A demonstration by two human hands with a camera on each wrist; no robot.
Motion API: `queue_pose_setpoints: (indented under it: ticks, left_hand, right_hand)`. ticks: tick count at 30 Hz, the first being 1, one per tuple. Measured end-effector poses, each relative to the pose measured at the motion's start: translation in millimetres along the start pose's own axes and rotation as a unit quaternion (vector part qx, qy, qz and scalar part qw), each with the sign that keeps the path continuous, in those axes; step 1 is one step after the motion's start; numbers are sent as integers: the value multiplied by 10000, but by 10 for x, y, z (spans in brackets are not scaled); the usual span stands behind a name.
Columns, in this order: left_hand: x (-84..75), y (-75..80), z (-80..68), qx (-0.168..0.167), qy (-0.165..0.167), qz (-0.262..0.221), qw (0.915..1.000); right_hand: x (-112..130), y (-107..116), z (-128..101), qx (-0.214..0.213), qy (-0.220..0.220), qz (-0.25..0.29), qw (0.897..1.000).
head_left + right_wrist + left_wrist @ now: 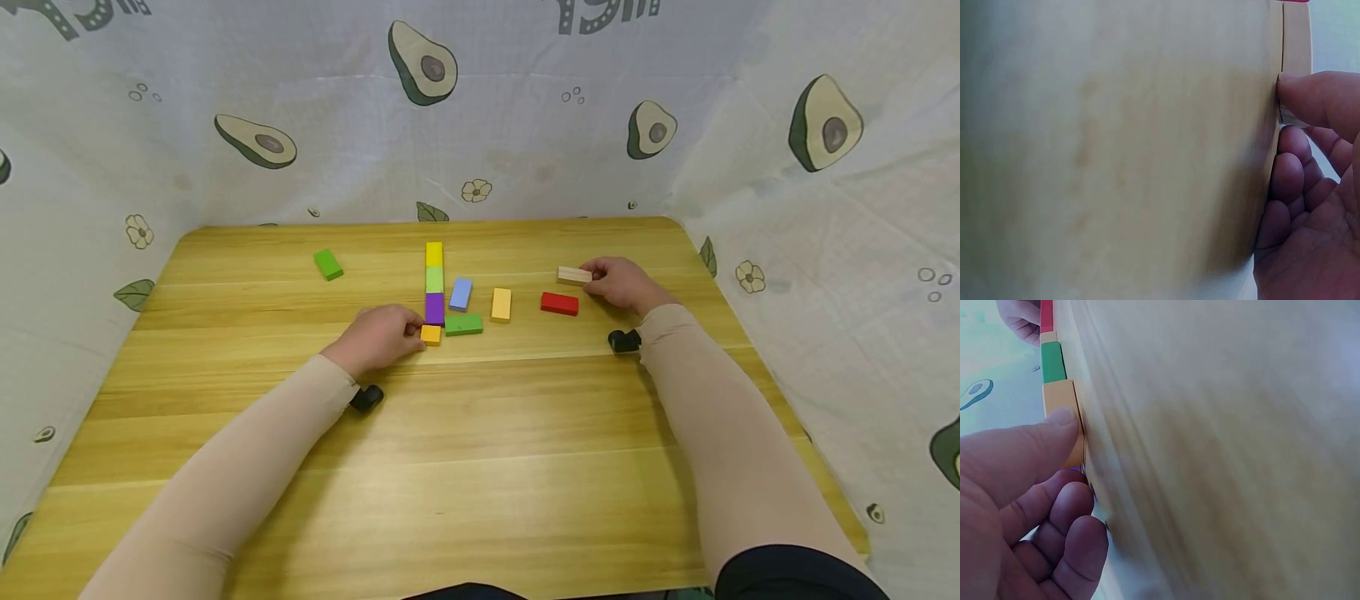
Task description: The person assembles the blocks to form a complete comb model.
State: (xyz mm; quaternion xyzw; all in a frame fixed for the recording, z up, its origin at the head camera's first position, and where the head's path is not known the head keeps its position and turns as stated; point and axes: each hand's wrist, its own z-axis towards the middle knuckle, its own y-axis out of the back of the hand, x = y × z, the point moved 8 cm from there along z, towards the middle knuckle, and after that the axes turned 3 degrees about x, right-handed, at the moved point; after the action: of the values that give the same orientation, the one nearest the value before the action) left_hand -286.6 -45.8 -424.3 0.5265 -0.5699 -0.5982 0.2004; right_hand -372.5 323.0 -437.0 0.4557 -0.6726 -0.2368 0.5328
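Two hands (378, 337), unlabelled blocks (434, 287)

Your left hand (377, 337) covered the near end of the orange block (431, 334). The left wrist view blurred the table (1222, 450) and cut the red block (1046, 315) at its top edge. The right wrist view showed only a sliver of what was probably the plain wooden block (1296, 37), fingers (1288, 165) hiding the rest.
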Motion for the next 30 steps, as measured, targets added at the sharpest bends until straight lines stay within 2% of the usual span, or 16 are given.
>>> queue_pose_setpoints:
  ticks: [20,30]
  left_hand:
    - [53,-37,73,-12,421,-52,9991]
    - [23,-31,73,-101,465,-8,9989]
  right_hand:
    - [-38,5,53,-44,48,-52,10000]
    - [-50,-6,60,-8,22,-21,10000]
